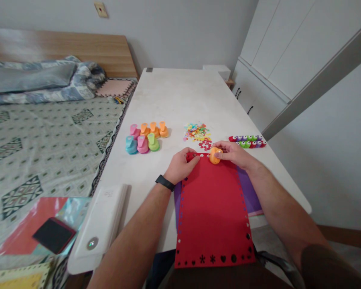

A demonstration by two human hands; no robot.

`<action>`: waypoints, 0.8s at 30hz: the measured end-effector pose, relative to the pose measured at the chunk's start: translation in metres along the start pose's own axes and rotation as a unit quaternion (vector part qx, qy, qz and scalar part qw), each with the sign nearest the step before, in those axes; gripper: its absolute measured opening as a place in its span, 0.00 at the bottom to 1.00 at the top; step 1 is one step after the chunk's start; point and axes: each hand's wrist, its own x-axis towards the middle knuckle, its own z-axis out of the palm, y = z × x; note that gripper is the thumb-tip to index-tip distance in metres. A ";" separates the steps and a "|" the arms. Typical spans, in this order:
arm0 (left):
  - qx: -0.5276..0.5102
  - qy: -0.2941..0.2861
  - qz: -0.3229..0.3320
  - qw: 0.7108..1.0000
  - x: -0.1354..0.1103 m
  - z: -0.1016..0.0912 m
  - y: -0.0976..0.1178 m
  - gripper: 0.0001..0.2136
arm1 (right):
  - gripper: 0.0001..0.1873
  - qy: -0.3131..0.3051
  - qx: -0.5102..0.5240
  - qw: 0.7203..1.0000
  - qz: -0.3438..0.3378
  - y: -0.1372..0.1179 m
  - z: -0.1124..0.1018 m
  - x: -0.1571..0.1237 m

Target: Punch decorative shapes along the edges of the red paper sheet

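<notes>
A red sheet of craft paper (215, 204), with punched shapes along its edges, lies in front of me and hangs over the table's near edge. My left hand (183, 163) pinches its far left corner between thumb and fingers. In my right hand (233, 153) is an orange craft punch (215, 155), set on the sheet's far edge right of a few cut-out shapes. Purple sheets (251, 192) lie underneath. Just beyond the punch is a small heap of red cut-outs (205, 144), beside a scatter of multicoloured paper cut-outs (196, 131).
Several more craft punches (142, 143) stand in two rows at the left. Small coloured pieces with eye-like dots (248, 141) line up at the right. A long white device (99, 220) lies on the table's near left. On the bed (57, 152) rests a dark phone (54, 235).
</notes>
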 end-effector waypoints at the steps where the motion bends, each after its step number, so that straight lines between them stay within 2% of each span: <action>1: -0.001 0.000 0.001 1.000 0.000 0.000 0.000 0.15 | 0.22 0.001 0.002 1.000 0.002 0.000 0.000 0.000; 24: 0.014 -0.003 0.007 1.000 0.000 0.000 0.001 0.14 | 0.22 0.024 0.022 0.999 0.003 0.001 0.002 0.002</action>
